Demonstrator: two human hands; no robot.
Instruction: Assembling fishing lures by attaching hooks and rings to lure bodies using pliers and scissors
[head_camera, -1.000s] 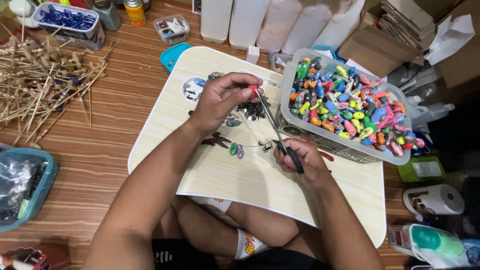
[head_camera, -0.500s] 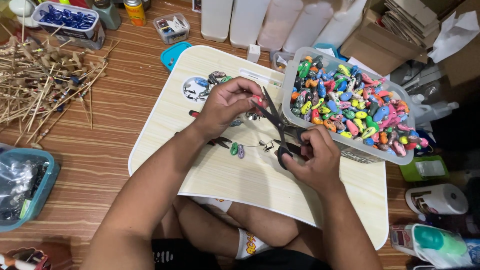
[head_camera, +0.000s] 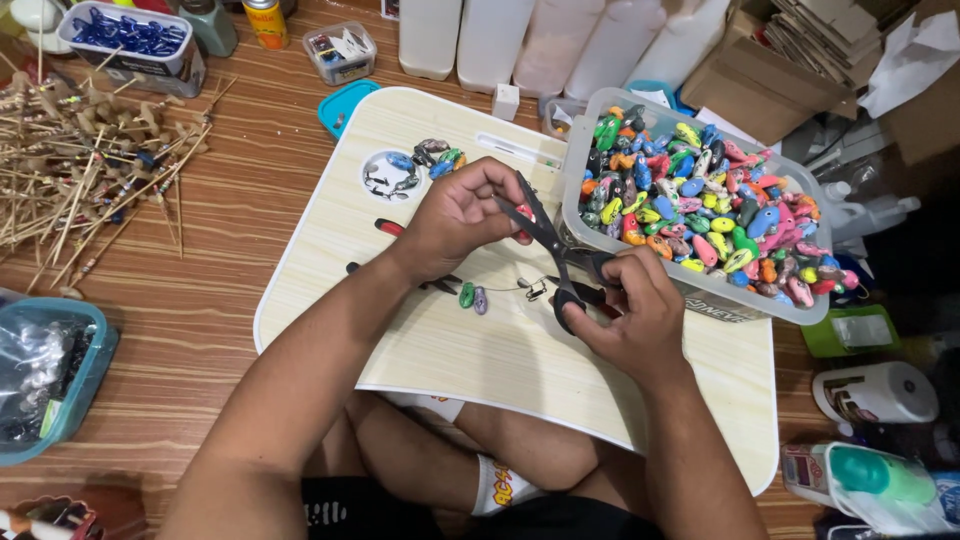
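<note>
Black scissors (head_camera: 552, 250) sit in the right hand (head_camera: 625, 320), fingers tight in the loops, blades now shut — a moment ago they stood more open. The left hand (head_camera: 462, 218) pinches a tiny red piece (head_camera: 524, 212) at the blade tips, over the pale lap table (head_camera: 470, 350). It looks like a snip was just made — the tub of bright beads (head_camera: 700, 205) sits just beside.

Home craft workspace on a wooden floor (head_camera: 210, 300), lap table (head_camera: 480, 350), tub of painted lures (head_camera: 700, 200), stick bundle (head_camera: 80, 160), cardboard boxes (head_camera: 790, 60)
</note>
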